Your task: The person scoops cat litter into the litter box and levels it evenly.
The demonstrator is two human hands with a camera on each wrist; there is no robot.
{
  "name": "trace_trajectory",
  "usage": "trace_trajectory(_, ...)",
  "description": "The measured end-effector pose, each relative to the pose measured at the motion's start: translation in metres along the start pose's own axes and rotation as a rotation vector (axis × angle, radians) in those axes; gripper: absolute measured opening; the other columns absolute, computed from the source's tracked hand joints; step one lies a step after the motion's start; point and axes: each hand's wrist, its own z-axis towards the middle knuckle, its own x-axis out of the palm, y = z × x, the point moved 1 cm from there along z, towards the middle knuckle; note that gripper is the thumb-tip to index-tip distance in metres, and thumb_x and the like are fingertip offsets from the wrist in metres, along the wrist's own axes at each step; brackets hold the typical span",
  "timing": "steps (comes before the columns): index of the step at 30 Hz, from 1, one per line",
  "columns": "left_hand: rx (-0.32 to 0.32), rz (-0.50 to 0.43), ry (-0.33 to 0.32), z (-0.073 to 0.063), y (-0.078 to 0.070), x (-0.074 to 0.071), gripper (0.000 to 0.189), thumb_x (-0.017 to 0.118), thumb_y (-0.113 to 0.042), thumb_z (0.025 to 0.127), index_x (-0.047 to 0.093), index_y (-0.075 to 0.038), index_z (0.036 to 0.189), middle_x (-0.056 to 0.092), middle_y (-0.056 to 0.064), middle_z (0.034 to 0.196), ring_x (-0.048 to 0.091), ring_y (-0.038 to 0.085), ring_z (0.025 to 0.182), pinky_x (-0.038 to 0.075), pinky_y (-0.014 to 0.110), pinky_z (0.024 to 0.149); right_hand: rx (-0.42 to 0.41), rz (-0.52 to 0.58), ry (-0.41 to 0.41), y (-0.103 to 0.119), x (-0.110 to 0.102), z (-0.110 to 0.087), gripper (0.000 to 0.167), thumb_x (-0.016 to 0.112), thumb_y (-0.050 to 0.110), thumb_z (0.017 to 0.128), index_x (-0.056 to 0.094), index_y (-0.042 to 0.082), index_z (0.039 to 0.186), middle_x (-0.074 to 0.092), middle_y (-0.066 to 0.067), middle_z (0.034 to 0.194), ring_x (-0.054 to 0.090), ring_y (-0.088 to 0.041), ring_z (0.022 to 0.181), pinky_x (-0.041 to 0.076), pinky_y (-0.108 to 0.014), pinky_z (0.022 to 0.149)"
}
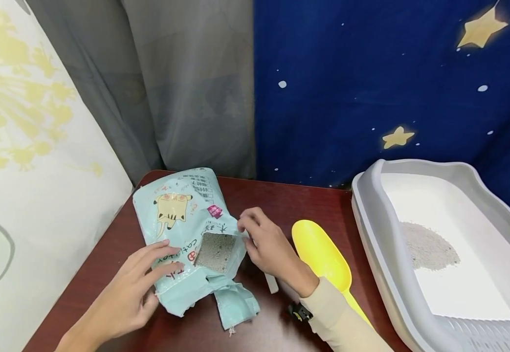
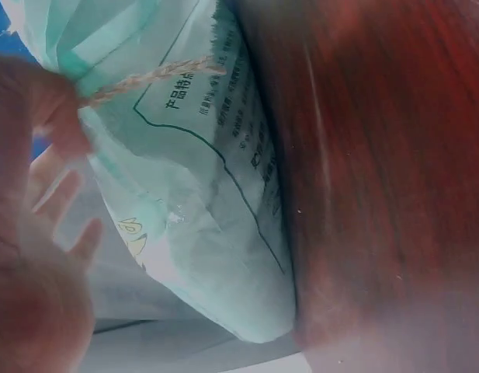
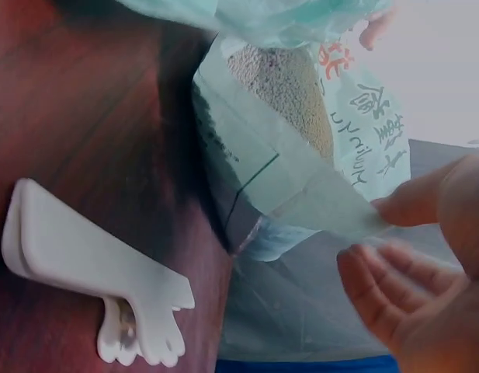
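A pale blue cat litter bag [image 1: 180, 200] lies on the dark red table with its torn mouth toward me, grey granular litter [image 1: 216, 252] showing inside. My left hand [image 1: 127, 288] rests its fingers, spread and nearly straight, on the bag's left front. In the left wrist view a twisted string [image 2: 154, 79] runs across the bag beside that hand. My right hand [image 1: 270, 244] is at the right edge of the opening; in the right wrist view its thumb and fingers pinch the bag's corner. A torn strip [image 1: 235, 304] of the bag hangs toward me.
Beside my right forearm lies a yellow scoop [image 1: 321, 252]. A white clip [image 3: 91, 260] with a paw-shaped end is on the table under my right hand. To the right stands a grey and white litter box [image 1: 371, 234] with a litter patch [image 1: 431, 247] inside. Curtains [image 1: 325, 98] hang behind.
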Motion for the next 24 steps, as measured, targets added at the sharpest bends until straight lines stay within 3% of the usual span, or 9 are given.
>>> trace_trajectory(2,0.012,0.011,0.037,-0.003,0.001,0.004,0.069,0.041,-0.003,0.073,0.075,-0.018,0.132,0.062,0.012,0.148,0.046,0.042,0.148,0.017,0.037,0.130,-0.099,-0.054,0.006,0.001,0.001,0.000,0.025,0.063,-0.010,0.098,0.070,0.013,0.104,0.062,-0.011,0.133,0.066,-0.024,0.105,0.060,-0.033,0.083)
trace_trajectory(5,0.021,0.044,0.054,-0.002,0.002,0.009,0.074,0.040,0.002,0.072,0.074,-0.016,0.135,0.061,0.015,0.149,0.046,0.047,0.147,0.017,0.042,0.131,-0.171,-0.147,0.051,0.002,0.000,0.000,0.032,0.059,-0.008,0.099,0.078,0.018,0.101,0.062,-0.014,0.143,0.063,-0.028,0.117,0.062,-0.034,0.083)
trace_trajectory(9,0.046,0.086,0.003,0.004,0.001,0.012,0.068,0.027,0.000,0.083,0.076,-0.010,0.129,0.067,0.016,0.138,0.055,0.047,0.136,0.022,0.041,0.130,-0.176,-0.274,0.145,0.003,-0.004,-0.001,0.031,0.060,0.002,0.099,0.082,0.019,0.110,0.060,-0.014,0.150,0.061,-0.028,0.119,0.061,-0.030,0.067)
trace_trajectory(12,0.074,0.104,-0.058,0.008,-0.001,0.012,0.067,0.019,-0.004,0.088,0.078,-0.008,0.119,0.071,0.015,0.127,0.061,0.045,0.125,0.024,0.036,0.128,-0.161,-0.318,0.200,0.004,-0.008,0.000,0.036,0.060,0.001,0.094,0.082,0.016,0.120,0.061,-0.012,0.151,0.062,-0.027,0.116,0.060,-0.030,0.068)
trace_trajectory(17,0.092,0.110,-0.123,0.008,-0.003,0.011,0.059,0.022,-0.005,0.084,0.078,-0.007,0.105,0.073,0.012,0.117,0.065,0.042,0.115,0.028,0.033,0.124,-0.150,-0.324,0.211,0.001,-0.013,0.000,0.040,0.068,-0.006,0.090,0.082,0.013,0.123,0.068,-0.008,0.143,0.066,-0.026,0.114,0.062,-0.032,0.086)
trace_trajectory(24,0.074,0.102,-0.154,0.004,-0.004,0.012,0.049,0.030,-0.005,0.090,0.078,-0.012,0.096,0.075,0.004,0.111,0.068,0.038,0.112,0.033,0.032,0.120,-0.184,-0.302,0.129,-0.005,-0.012,0.001,0.021,0.085,0.000,0.091,0.084,0.011,0.108,0.075,-0.005,0.120,0.069,-0.023,0.100,0.062,-0.032,0.087)
